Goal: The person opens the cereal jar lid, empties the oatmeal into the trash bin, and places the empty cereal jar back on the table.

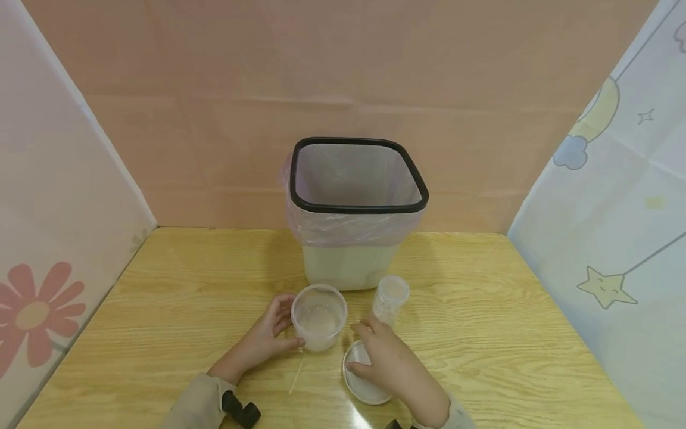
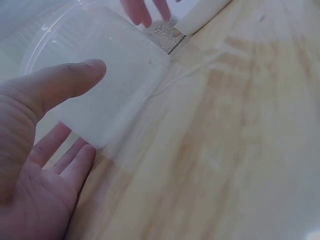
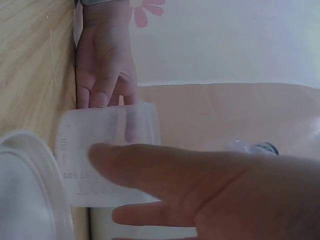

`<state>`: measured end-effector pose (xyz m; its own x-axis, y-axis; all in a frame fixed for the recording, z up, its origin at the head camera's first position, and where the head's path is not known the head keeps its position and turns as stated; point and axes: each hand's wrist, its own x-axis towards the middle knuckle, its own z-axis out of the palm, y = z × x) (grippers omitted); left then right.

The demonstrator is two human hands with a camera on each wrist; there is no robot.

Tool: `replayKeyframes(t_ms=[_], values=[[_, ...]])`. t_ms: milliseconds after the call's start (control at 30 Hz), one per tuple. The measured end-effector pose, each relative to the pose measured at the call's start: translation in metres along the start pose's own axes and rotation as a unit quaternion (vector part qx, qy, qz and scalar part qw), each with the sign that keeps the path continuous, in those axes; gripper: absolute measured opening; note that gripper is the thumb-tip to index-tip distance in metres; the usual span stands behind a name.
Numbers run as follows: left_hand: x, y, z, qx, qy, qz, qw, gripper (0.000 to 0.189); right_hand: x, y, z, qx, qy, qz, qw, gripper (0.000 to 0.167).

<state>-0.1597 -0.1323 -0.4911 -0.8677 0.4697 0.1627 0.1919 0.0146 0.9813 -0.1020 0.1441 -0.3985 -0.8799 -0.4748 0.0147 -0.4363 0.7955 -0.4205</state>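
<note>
A clear round plastic tub (image 1: 320,319) stands on the table, markings on its side in the right wrist view. My left hand (image 1: 268,330) holds its left side, the thumb on the near side and the fingers round the far side. My right hand (image 1: 388,351) hovers with fingers loosely extended, gripping nothing, over a round clear lid (image 1: 367,387) that lies flat. Just beyond that hand is a small clear jar (image 1: 392,292) with whitish grains, partly hidden by it. Below the tub lies a thin pale stick (image 1: 296,372).
Behind the tub and jar stands a white bin (image 1: 348,262) with a black rim and a thin plastic liner. The wooden table (image 1: 203,286) is bounded by a plain backdrop (image 1: 214,119) and patterned sheets at the left and right.
</note>
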Motion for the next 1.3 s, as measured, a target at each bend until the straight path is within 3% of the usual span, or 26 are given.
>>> replayKeyframes(t_ms=[200, 433, 967, 1300], values=[[0.0, -0.002, 0.0, 0.011, 0.002, -0.002, 0.9999, 0.083, -0.007, -0.004, 0.001, -0.044, -0.039, 0.025, 0.998, 0.079], [0.002, -0.003, 0.001, 0.008, -0.001, 0.008, 0.9999, 0.082, -0.01, -0.005, 0.008, -0.056, -0.066, 0.052, 0.9949, 0.089], [0.001, 0.002, 0.001, 0.01, 0.0, 0.005, 0.9999, 0.083, -0.005, 0.0, 0.003, -0.018, -0.059, 0.045, 0.9971, 0.089], [0.0, 0.002, 0.0, 0.011, 0.001, 0.01, 0.9999, 0.083, -0.007, 0.0, -0.012, -0.006, -0.006, 0.044, 0.999, 0.089]])
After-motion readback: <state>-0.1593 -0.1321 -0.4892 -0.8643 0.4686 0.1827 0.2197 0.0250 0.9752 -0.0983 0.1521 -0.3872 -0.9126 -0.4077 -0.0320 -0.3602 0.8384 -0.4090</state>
